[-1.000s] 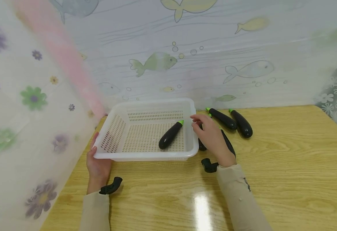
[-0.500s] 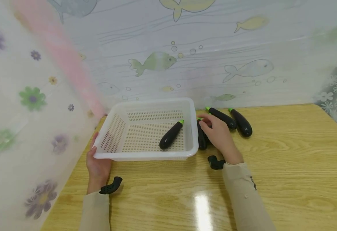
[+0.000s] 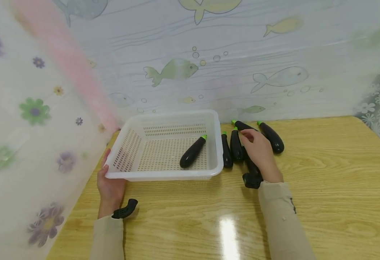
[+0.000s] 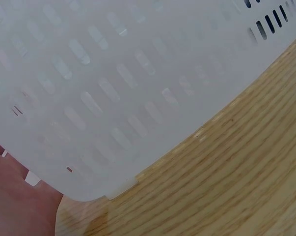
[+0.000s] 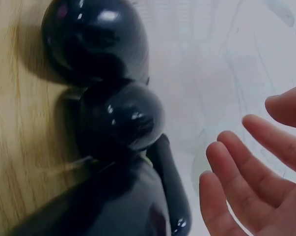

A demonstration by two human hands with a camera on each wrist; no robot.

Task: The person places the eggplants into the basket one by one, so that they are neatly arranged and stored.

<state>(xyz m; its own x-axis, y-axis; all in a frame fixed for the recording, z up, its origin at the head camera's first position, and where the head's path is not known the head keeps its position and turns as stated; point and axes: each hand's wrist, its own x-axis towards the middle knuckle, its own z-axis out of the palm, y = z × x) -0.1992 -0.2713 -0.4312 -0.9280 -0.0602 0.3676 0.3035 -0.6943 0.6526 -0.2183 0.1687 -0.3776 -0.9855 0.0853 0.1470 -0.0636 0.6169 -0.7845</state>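
Observation:
A white slotted basket [image 3: 163, 176] stands on the table with one dark eggplant [image 3: 193, 153] lying inside it. At its left front corner my left hand [image 3: 111, 186] grips the rim, thumb on top; the left wrist view has the hand [image 4: 20, 196] against the basket wall [image 4: 138, 93]. Right of the basket lie several eggplants, among them one close to the wall [image 3: 227, 153] and one beside it [image 3: 236, 146]. Over this group hovers my right hand [image 3: 259, 150], holding nothing. The right wrist view has its fingers [image 5: 251, 182] spread, apart from the eggplants [image 5: 123, 115].
Another eggplant [image 3: 271, 138] lies at the back right, near the patterned wall sheet [image 3: 222, 86]. The wooden table [image 3: 333, 173] extends to the right and front. Dark wrist devices sit at both sleeves, the left one [image 3: 125, 209] above the table.
My right hand has moved right from the basket's right rim to above the eggplants, uncovering two beside the basket. My left hand and the basket have stayed in place.

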